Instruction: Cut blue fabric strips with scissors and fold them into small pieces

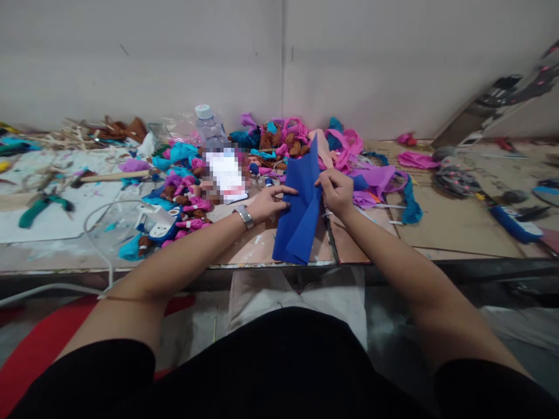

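A blue sheet (297,203), folded and creased, stands over the table's front edge; whether it is paper or thin cloth I cannot tell. My right hand (336,187) pinches its right side between thumb and fingers. At the sheet's left edge, my left hand (271,203) has its fingertips over the surface and the thumb just below, gripping it lightly. A metal watch (243,216) circles my left wrist. Behind the sheet rises a peach-coloured piece (322,150), partly hidden by it.
A phone (226,174) with a blurred screen leans before a plastic bottle (211,128). Around them lie pink, brown and blue bundles (192,201). Left are green-handled pliers (43,208), a hammer (116,176) and a power strip (163,224) with a white cable. Purple scraps (379,177) lie right.
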